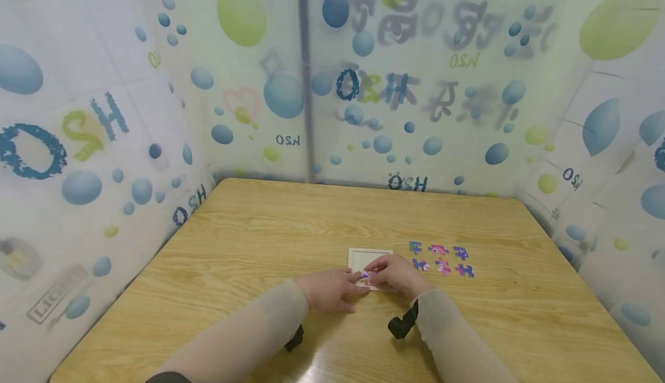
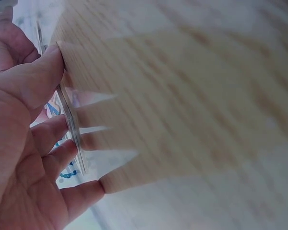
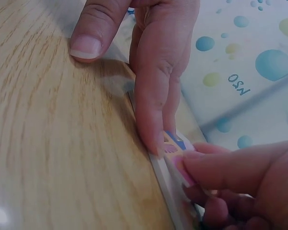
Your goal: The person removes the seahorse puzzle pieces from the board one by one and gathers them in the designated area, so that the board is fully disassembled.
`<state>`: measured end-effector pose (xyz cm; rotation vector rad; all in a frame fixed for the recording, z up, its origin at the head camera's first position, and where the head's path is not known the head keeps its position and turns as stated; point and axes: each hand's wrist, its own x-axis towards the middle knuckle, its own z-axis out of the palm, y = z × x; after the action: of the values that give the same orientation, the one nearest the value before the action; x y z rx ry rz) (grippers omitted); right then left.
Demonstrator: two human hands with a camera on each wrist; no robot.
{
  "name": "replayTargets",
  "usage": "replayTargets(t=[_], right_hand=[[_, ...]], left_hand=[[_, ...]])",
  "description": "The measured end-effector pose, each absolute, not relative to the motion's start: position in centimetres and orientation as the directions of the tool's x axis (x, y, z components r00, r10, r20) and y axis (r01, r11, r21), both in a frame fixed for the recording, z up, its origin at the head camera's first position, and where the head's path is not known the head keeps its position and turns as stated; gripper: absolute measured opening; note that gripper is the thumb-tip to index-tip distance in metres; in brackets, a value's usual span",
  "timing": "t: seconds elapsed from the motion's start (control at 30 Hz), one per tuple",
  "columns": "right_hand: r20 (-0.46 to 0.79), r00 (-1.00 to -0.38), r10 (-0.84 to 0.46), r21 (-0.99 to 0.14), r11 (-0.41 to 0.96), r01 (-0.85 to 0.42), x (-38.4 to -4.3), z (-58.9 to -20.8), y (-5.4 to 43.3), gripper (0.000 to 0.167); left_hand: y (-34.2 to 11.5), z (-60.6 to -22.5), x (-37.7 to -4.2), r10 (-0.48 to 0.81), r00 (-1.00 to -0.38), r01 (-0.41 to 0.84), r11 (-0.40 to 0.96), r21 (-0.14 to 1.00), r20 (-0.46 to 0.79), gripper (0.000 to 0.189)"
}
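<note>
A small white puzzle tray (image 1: 354, 259) lies flat on the table. My right hand (image 1: 399, 273) is over its near right part and pinches a pink, yellow and blue puzzle piece (image 3: 173, 149) between thumb and fingers. The piece tilts against the tray's near edge in the right wrist view. From the left, my left hand (image 1: 334, 290) rests at the near left corner, its fingers extended. One left fingertip touches the edge beside the piece; in the left wrist view the left thumb (image 2: 50, 60) also lies along the tray's edge. The hands partly hide the tray's lower half.
Several loose purple and pink puzzle pieces (image 1: 438, 250) lie in two rows right of the tray. The wooden table (image 1: 249, 238) meets printed curtains (image 1: 353, 134) at the back and sides. A black wrist-camera mount (image 1: 402, 325) sits under the right wrist.
</note>
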<state>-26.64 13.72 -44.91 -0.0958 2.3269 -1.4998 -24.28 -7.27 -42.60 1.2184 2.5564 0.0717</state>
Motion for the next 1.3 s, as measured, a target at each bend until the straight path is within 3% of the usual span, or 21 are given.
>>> replayTargets(t=[0.53,0.8,1.0,1.3], right_hand=[[-0.253,-0.929,-0.27,-0.94,0.295,0.171,-26.7,-44.9,14.5,0.022],[-0.257,-0.923,-0.285,-0.96,0.189,0.209,-26.8,-45.0,14.8,0.015],[-0.269,-0.923,-0.275,-0.958,0.18,0.225,-26.9,-45.1,15.2,0.013],[-0.22,-0.938,-0.267,-0.952,0.267,0.147,-26.4,-44.3,17.3,0.022]], left_hand=[[-7.3,-42.7,-24.3,0.767,-0.592,0.756,0.635,0.16,-0.247,0.053],[-7.2,-42.6,-24.3,0.765,-0.592,0.752,0.638,0.167,-0.253,0.053],[-7.2,-42.5,-24.1,0.763,-0.595,0.752,0.639,0.159,-0.251,0.052],[-7.1,-42.3,-24.0,0.77,-0.588,0.763,0.629,0.148,-0.247,0.053]])
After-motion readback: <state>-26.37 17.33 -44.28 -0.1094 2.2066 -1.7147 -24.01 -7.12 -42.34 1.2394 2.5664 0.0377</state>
